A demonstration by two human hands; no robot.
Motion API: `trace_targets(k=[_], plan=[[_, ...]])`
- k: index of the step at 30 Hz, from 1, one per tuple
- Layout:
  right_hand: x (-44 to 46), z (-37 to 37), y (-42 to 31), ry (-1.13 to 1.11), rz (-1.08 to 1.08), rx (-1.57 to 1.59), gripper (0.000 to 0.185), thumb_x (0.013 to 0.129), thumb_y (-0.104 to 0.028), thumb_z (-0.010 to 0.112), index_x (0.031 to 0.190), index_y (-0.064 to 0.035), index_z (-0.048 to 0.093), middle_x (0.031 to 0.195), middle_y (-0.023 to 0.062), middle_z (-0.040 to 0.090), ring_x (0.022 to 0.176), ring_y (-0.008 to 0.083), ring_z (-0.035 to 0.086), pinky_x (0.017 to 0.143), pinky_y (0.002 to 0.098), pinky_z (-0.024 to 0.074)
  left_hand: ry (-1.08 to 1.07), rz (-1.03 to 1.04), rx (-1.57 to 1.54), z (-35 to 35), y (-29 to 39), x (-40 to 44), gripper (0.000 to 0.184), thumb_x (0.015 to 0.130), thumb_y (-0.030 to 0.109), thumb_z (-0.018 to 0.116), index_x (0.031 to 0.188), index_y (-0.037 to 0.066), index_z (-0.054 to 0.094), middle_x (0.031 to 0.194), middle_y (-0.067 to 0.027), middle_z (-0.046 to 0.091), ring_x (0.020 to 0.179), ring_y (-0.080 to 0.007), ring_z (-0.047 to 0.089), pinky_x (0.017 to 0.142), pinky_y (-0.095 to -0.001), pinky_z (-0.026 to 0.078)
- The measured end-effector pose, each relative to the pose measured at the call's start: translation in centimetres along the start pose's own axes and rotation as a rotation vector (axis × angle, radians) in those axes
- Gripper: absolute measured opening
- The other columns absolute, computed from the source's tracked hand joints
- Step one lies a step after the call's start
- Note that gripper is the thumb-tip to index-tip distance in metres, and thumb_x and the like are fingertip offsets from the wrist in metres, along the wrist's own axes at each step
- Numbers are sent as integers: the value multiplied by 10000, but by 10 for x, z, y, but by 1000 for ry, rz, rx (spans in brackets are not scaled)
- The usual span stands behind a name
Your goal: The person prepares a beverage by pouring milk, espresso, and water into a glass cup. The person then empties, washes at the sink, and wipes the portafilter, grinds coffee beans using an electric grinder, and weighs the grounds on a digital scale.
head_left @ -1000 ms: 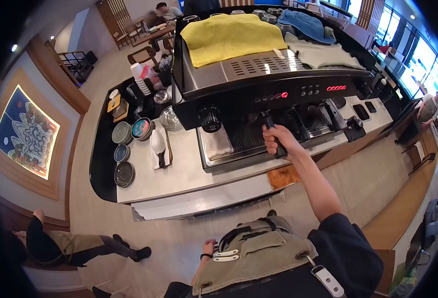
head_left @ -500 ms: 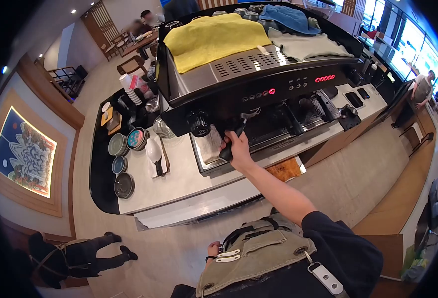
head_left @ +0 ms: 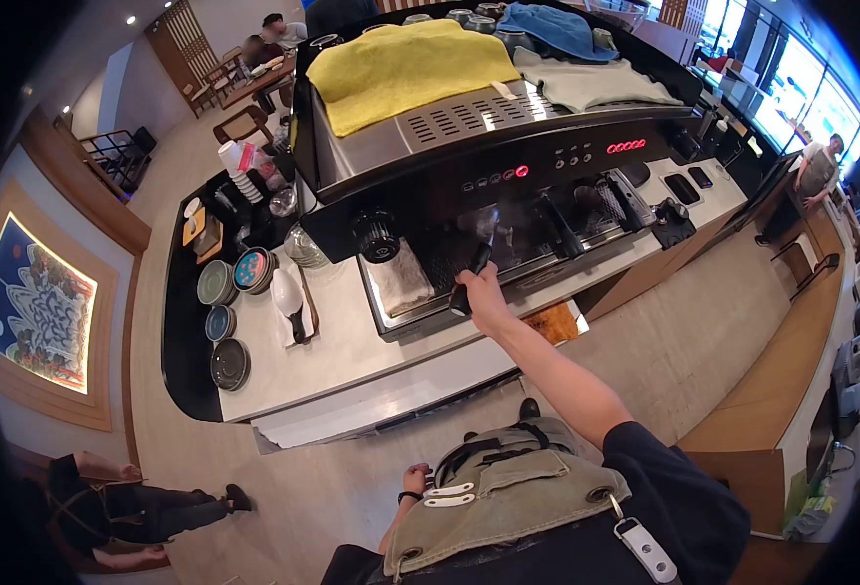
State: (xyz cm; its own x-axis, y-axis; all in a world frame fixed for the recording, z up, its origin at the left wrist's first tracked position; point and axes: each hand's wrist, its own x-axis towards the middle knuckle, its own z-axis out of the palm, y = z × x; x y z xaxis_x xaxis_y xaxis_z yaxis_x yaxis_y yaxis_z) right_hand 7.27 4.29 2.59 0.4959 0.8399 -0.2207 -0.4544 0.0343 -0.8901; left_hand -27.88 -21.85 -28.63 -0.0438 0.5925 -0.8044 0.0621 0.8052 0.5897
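My right hand is closed around the black handle of a portafilter, in front of the espresso machine. The handle slants up and away toward the machine's left group. Its metal end sits in a blurred, misty patch below the front panel, so I cannot tell whether it touches the group. A second portafilter sits in the machine to the right. My left hand hangs low beside my apron, fingers loosely bent and apart, with nothing visible in it.
Folded cloths, one yellow and one blue, lie on top of the machine. Left on the counter are stacked bowls, a white scoop and paper cups. A person stands at lower left, another at far right.
My right hand has moved a little right with the portafilter, whose handle now stands more upright. Mist shows by its metal end. The person at lower left has shifted.
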Motion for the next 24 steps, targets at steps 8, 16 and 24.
trace_targets(k=[8,16,24], plan=[[-32,-22,-70,-291,503,925,117,851,-50,543,963,-26,563,792,103,540,638,174,517,598,288,514,-36,0,0,-2,3,4,239,946,170,640,1160,64,627,998,-115,737,748,-239,712,596,-376,578],[-20,-4,-98,-282,704,1680,161,876,-2,560,1009,79,518,880,138,527,751,215,599,684,313,592,74,-18,-12,7,-15,-14,248,937,101,587,1173,35,626,1016,-159,728,792,-309,709,646,-447,591],[-16,-18,-82,-295,592,484,119,909,-55,628,1004,-39,557,819,85,592,668,221,612,603,325,535,156,205,94,55,-7,-43,258,989,225,630,1124,7,656,944,-131,730,793,-228,706,652,-362,583]])
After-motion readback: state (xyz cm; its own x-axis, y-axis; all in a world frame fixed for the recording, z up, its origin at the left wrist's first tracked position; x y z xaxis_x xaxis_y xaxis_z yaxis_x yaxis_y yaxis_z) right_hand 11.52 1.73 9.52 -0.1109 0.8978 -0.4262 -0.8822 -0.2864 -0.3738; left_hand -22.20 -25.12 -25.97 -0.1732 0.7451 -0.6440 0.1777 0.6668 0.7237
